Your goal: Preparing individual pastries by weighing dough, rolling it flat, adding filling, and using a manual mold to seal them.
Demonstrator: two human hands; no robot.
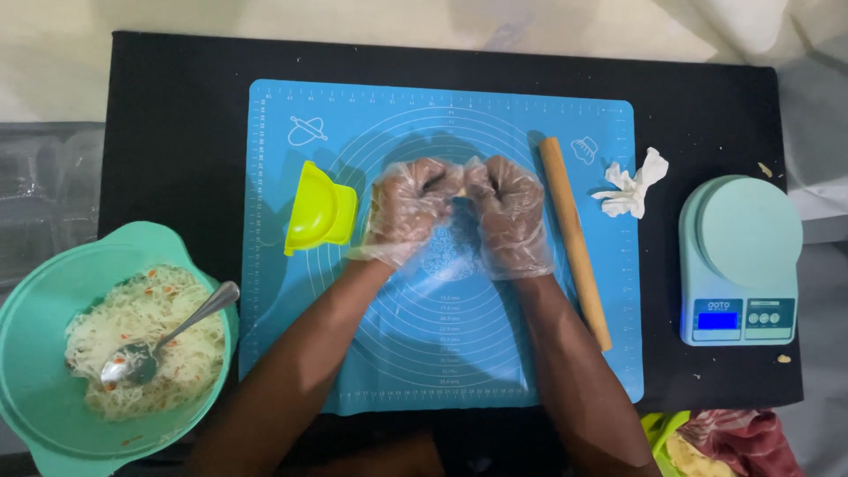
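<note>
My left hand (406, 208) and my right hand (511, 210) wear clear plastic gloves and meet over the middle of a blue silicone baking mat (353, 353). Both are curled around a small pale piece of dough (460, 196) pinched between the fingertips; most of it is hidden by the fingers. A yellow-green dumpling press (318, 210) lies on the mat just left of my left hand. A wooden rolling pin (576, 240) lies on the mat just right of my right hand.
A teal bowl (35, 389) of noodle filling with a metal spoon (168, 340) sits at the lower left. A pale green kitchen scale (740, 256) stands at the right, a crumpled white tissue (632, 187) beside it. The mat rests on a black table (177, 124).
</note>
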